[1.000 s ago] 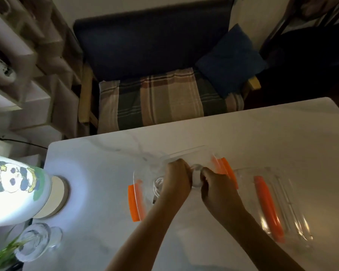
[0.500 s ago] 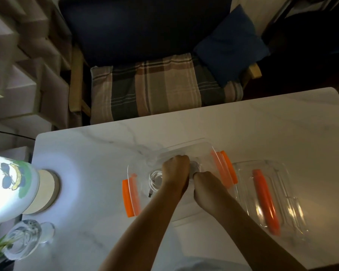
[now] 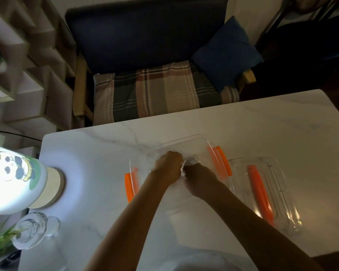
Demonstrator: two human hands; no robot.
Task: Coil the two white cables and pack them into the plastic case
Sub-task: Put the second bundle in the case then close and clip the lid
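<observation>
A clear plastic case point(image 3: 196, 141) with orange clips on its left and right ends stands on the white marble table. Both my hands are inside it, side by side. My left hand point(image 3: 167, 166) and my right hand point(image 3: 199, 178) are closed together on a white cable coil point(image 3: 190, 162), of which only a small curl shows between them. My hands hide the rest of the case's inside, and a second cable is not visible.
The case's clear lid point(image 3: 270, 190) with an orange handle lies on the table to the right. A lit panda lamp point(image 3: 12, 178) and a glass vase point(image 3: 32, 231) with green stems stand at the left edge. Behind the table is a chair with a plaid cushion point(image 3: 155, 92).
My hands have stayed in the case and drawn closer together. The white coil seen left of my left hand earlier is now hidden. The camera view shifted slightly.
</observation>
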